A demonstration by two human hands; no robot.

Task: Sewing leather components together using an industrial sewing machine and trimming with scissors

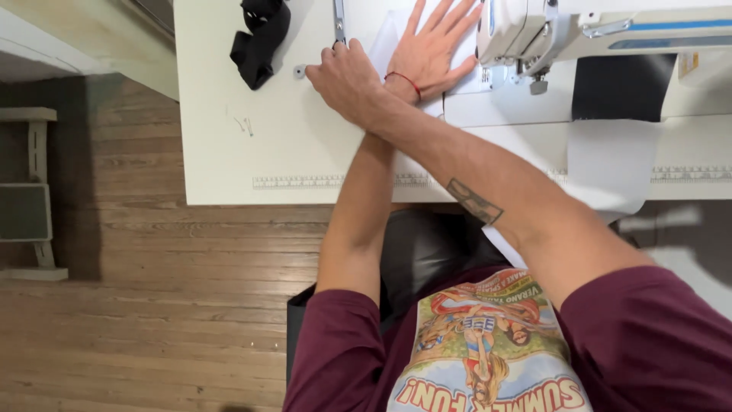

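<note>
My arms are crossed over a white table. My left hand, with a red string at the wrist, lies flat with fingers spread on a sheet of white fabric, right beside the white sewing machine. My right hand reaches across to the left and is closed around the handles of metal scissors, whose blades point away toward the table's far side. The blade tips are out of view.
A bundle of black fabric lies at the far left of the table. A small round object and pins sit nearby. Black cloth lies under the machine; white cloth hangs over the front edge. Wooden floor lies below.
</note>
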